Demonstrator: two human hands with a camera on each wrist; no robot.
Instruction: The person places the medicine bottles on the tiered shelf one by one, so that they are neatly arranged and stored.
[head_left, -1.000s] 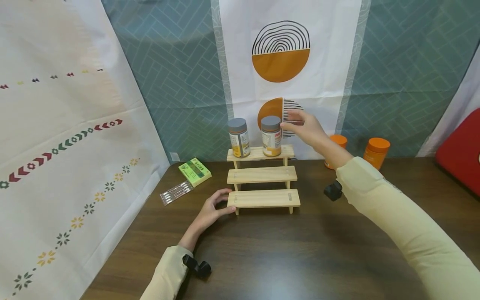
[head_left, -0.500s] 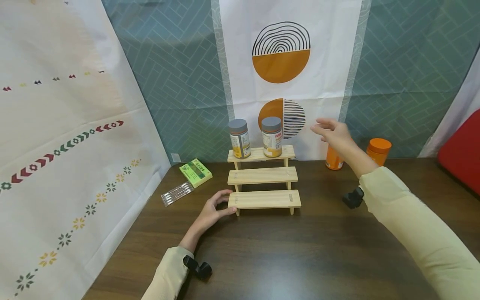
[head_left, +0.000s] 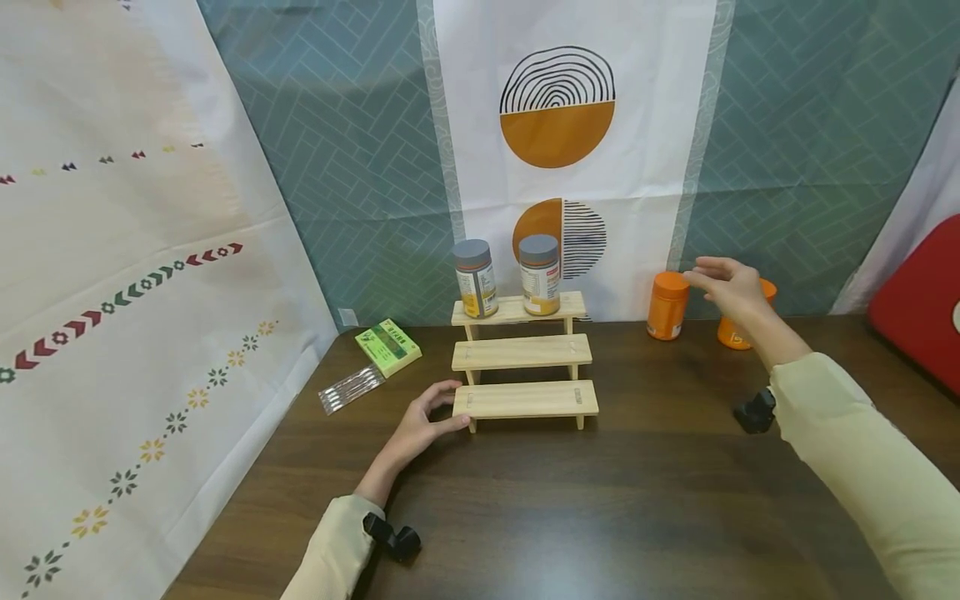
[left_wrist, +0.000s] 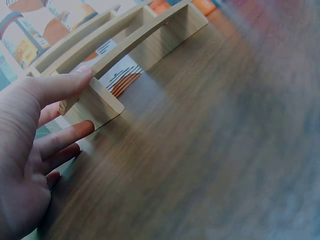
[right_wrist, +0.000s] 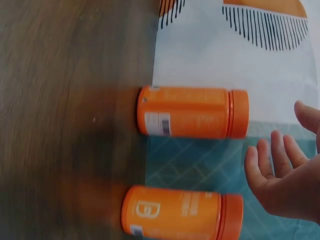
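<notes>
The fingers (right_wrist: 279,155) of the right hand (head_left: 733,293) are parted and loosely bent, with nothing between them; the right wrist view shows a gap between them and the cap of the nearer orange bottle (head_left: 667,308). The left hand (head_left: 417,422) pinches the left end of the lowest step of the wooden stand (head_left: 525,402), thumb on top.

The nearer orange bottle stands upright on the counter (head_left: 570,500), to the right of the stand, with the second orange bottle (head_left: 732,335) beyond it, partly hidden by the right hand in the head view.

Reaching for an orange bottle looks like the step in hand. To do it well, I would spread thumb and fingers wider than the cap, come down from above and close round the cap or upper body, lifting straight up so the neighbouring bottle is not knocked. The left hand's hold should be light but firm, because two grey-capped bottles, the left one (head_left: 477,287) and the right one (head_left: 540,287), stand apart on the top step and a jolt could tip them
</notes>
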